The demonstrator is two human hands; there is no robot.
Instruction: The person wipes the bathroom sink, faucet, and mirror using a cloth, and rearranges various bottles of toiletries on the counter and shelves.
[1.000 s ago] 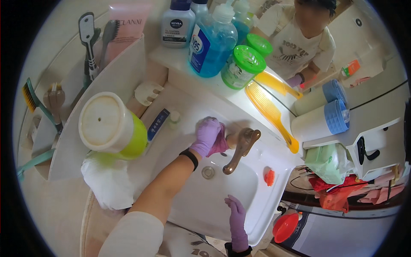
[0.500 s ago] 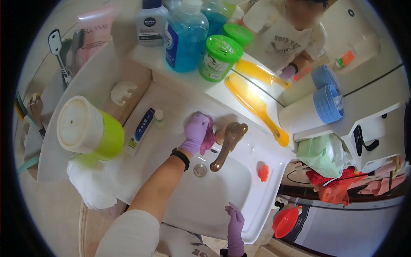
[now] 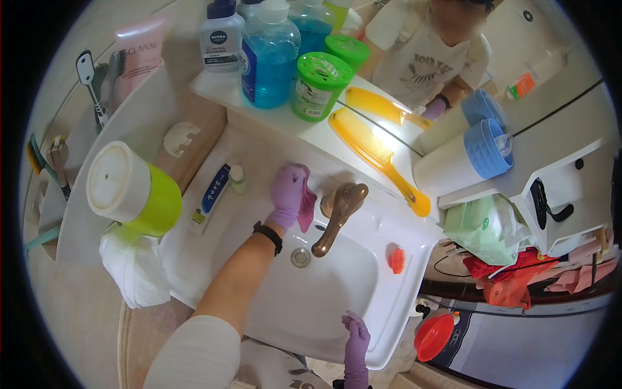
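Note:
My left hand point(image 3: 287, 188), in a purple glove, is closed on a pink cloth point(image 3: 306, 209) and presses it on the back ledge of the white sink point(image 3: 311, 305). The cloth hangs toward the basin, just left of the bronze faucet point(image 3: 341, 217). To the left of this hand lie a tube of toothpaste point(image 3: 212, 198) and a small clear bottle point(image 3: 238, 179). My right hand point(image 3: 356, 336), gloved in purple too, hovers over the front rim of the sink, its fingers loosely bent and apart with nothing visible in them.
A green-and-white canister point(image 3: 136, 188) stands left, above a white towel point(image 3: 134, 266). On the shelf behind are a blue liquid bottle point(image 3: 270, 65), a green-lidded tub point(image 3: 319, 86) and a yellow comb point(image 3: 376, 155). A red brush-like item point(image 3: 396, 259) rests on the sink's right side.
My left hand has slid a little to the left with the cloth, away from the faucet. My right hand has hardly moved. The view has shifted slightly.

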